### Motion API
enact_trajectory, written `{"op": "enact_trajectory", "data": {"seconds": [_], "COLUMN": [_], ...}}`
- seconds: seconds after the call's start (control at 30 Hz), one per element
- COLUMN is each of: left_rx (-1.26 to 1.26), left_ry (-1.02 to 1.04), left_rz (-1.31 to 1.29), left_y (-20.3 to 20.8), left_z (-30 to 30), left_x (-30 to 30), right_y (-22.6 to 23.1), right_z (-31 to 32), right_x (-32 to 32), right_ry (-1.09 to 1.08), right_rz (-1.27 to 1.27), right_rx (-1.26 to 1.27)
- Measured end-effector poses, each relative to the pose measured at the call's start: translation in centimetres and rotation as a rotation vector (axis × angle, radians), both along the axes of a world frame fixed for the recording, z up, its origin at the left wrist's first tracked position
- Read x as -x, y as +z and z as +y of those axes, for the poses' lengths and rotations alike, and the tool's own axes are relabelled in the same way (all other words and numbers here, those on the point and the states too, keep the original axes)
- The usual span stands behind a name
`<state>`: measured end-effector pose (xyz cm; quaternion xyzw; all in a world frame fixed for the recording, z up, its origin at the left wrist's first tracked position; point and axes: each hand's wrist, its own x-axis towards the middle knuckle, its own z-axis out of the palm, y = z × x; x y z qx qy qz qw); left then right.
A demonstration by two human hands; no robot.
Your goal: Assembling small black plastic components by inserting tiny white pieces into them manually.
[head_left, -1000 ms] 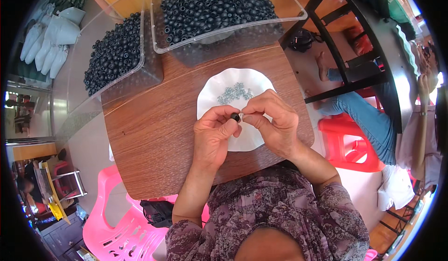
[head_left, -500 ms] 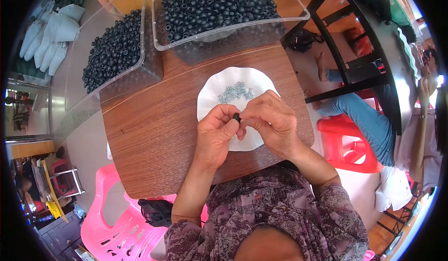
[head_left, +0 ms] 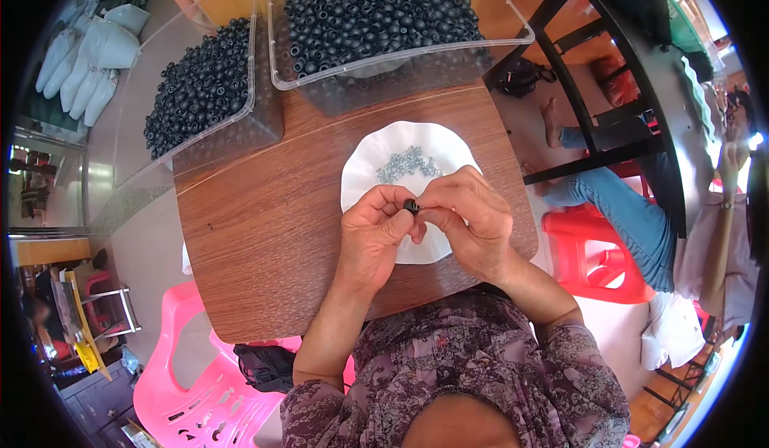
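My left hand (head_left: 373, 232) pinches a small round black hollow piece (head_left: 411, 206) between thumb and fingertips. From the other side my right hand (head_left: 474, 222) meets it, thumb and forefinger closed together at the piece's edge. Whatever those right fingertips hold is too small to make out. Both hands are above the near part of a white plate (head_left: 356, 168) with a wavy rim. On the plate, beyond my fingers, lies a loose heap of tiny clear bits (head_left: 407, 162).
Two clear plastic bins (head_left: 352, 88) full of similar black pieces (head_left: 376, 16) stand at the far side of the brown wooden table (head_left: 256, 248). A pink chair (head_left: 180, 368) is at the near left. On the right, a person in jeans (head_left: 617, 212) sits by a red stool (head_left: 581, 268).
The black piece has turned slightly between my left fingers, so more of its opening shows. My right fingertips have shifted a little along it.
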<state>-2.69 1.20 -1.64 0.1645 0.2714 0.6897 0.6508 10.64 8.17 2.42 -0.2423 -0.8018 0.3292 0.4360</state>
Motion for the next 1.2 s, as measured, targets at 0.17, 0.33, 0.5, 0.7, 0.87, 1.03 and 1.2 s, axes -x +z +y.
{"op": "enact_trajectory", "data": {"seconds": [0.17, 0.33, 0.5, 0.7, 0.87, 1.03, 1.2], "left_rx": [-0.001, 0.041, 0.069, 0.043, -0.007, 0.022, 0.003], "left_ry": [-0.013, -0.017, 0.002, -0.027, -0.06, -0.081, -0.097], "left_rz": [-0.054, -0.098, -0.083, -0.125, -0.127, -0.123, -0.112], "left_y": [-0.3, -0.1, 0.2, -0.2, -0.6, -1.1, -1.5], "left_z": [0.1, -0.1, 0.1, 0.5, 0.5, 0.5, 0.5], "left_x": [-0.2, -0.1, -0.1, 0.2, 0.2, 0.2, 0.1], "right_y": [-0.1, 0.5, 0.7, 1.4, 3.9, 5.9, 6.3], "right_z": [0.2, -0.1, -0.1, 1.4, 5.9, 12.8, 19.9], "right_x": [0.1, 0.5, 0.6, 0.6, 1.1, 3.0, 6.3], "right_ry": [-0.025, -0.025, -0.011, 0.038, -0.053, -0.163, -0.243], "right_rz": [-0.02, -0.076, -0.124, -0.128, -0.087, -0.071, -0.269], "right_rx": [-0.08, -0.249, -0.254, -0.244, -0.263, -0.064, -0.151]}}
